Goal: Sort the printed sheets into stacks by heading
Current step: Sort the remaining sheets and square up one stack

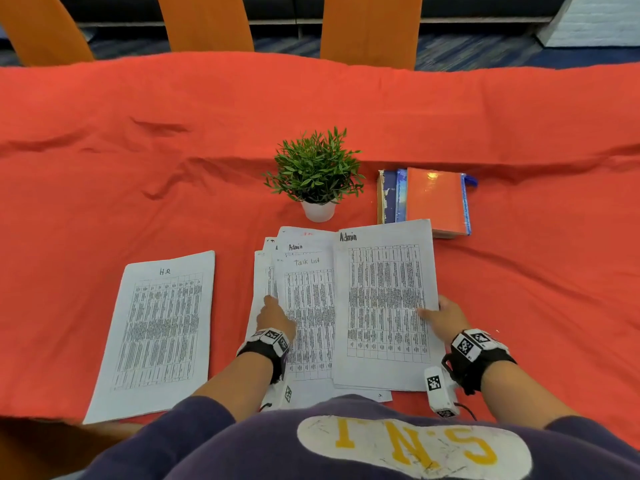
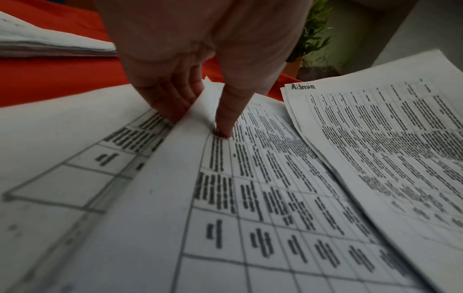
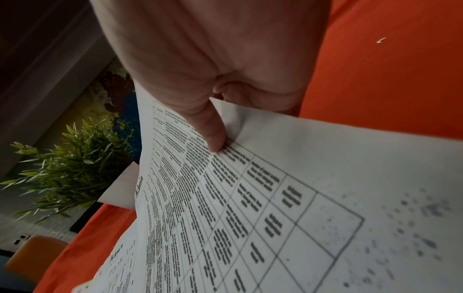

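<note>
A stack headed "H.R" [image 1: 162, 327] lies at the left on the red tablecloth [image 1: 138, 168]. In front of me is a fanned pile whose top sheet reads "Admin Task List" [image 1: 308, 306]. My left hand [image 1: 272, 304] pinches that sheet's left edge [image 2: 250, 198], thumb [image 2: 225, 119] on top and fingers [image 2: 170, 99] underneath. To the right, a sheet headed "Admin" [image 1: 384, 306] overlaps the pile. My right hand [image 1: 427, 311] pinches its right edge, thumb [image 3: 213, 134] on the print and the other fingers hidden below the paper [image 3: 325, 178].
A small potted plant [image 1: 317, 174] stands just behind the pile. Stacked notebooks with an orange cover [image 1: 436, 199] lie behind the right sheet. Orange chairs [image 1: 204, 22] line the table's far side. Bare cloth stretches to the far left and right.
</note>
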Action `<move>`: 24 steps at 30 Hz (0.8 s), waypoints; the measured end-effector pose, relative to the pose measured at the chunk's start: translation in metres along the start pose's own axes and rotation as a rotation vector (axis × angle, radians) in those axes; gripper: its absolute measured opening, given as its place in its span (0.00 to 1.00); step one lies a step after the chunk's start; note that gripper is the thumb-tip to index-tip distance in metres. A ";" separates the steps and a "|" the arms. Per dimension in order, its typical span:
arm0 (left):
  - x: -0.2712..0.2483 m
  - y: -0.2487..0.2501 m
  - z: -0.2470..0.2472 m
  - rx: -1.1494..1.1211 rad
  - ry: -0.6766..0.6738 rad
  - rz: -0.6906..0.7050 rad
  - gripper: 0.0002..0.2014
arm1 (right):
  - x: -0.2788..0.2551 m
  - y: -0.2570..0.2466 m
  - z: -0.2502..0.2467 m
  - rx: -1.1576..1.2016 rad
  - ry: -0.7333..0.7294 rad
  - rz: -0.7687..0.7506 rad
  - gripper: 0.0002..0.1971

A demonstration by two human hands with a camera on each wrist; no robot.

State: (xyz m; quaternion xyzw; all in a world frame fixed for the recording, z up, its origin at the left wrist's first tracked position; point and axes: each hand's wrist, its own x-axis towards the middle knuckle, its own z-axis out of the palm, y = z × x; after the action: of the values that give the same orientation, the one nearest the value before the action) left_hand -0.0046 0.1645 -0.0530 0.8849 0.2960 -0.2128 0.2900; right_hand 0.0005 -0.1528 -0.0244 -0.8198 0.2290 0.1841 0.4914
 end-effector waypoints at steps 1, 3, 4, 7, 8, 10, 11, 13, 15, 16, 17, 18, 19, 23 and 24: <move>0.001 -0.002 0.002 -0.005 0.011 0.047 0.21 | 0.000 0.001 0.001 -0.001 0.002 0.004 0.15; -0.003 -0.001 0.003 -0.007 0.056 0.136 0.08 | 0.001 0.002 0.001 0.004 0.004 0.007 0.15; -0.004 0.000 0.004 -0.017 0.079 0.173 0.05 | 0.000 0.002 0.001 0.001 0.006 0.010 0.15; -0.007 0.004 0.005 -0.105 0.128 0.258 0.07 | -0.002 0.001 -0.001 -0.006 0.006 0.008 0.15; -0.009 0.007 0.004 -0.131 0.129 0.243 0.08 | -0.002 0.000 -0.001 -0.007 0.007 0.007 0.15; -0.010 0.009 -0.001 -0.157 0.155 0.224 0.06 | -0.002 0.001 -0.003 -0.004 0.007 0.010 0.16; -0.009 0.010 -0.002 -0.138 0.171 0.215 0.06 | -0.001 0.001 -0.003 0.000 0.003 0.014 0.16; -0.006 0.010 -0.005 -0.069 0.185 0.180 0.16 | -0.001 0.002 -0.004 -0.001 -0.003 0.019 0.16; -0.004 0.014 -0.008 -0.090 0.148 0.144 0.20 | -0.001 0.003 -0.004 0.005 -0.006 0.024 0.16; -0.003 0.016 -0.010 -0.141 0.115 0.117 0.19 | -0.001 0.004 -0.004 0.007 -0.007 0.026 0.16; -0.001 0.017 -0.010 -0.198 0.087 0.102 0.16 | -0.002 0.004 -0.004 0.006 -0.008 0.028 0.16; 0.000 0.018 -0.010 -0.239 0.059 0.095 0.15 | -0.002 0.004 -0.003 0.007 -0.011 0.027 0.16; 0.000 0.020 -0.011 -0.275 0.041 0.092 0.17 | -0.002 0.004 -0.003 0.009 -0.016 0.024 0.16; -0.005 0.028 -0.013 -0.423 -0.021 0.063 0.27 | -0.004 0.004 -0.001 0.045 -0.012 0.025 0.16; -0.006 0.029 -0.013 -0.396 -0.025 0.064 0.29 | -0.005 0.005 0.000 0.054 -0.009 0.025 0.16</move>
State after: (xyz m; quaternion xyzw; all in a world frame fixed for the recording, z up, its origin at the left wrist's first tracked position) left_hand 0.0129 0.1513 -0.0288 0.8168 0.3004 -0.1521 0.4685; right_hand -0.0061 -0.1542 -0.0253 -0.8024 0.2420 0.1877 0.5122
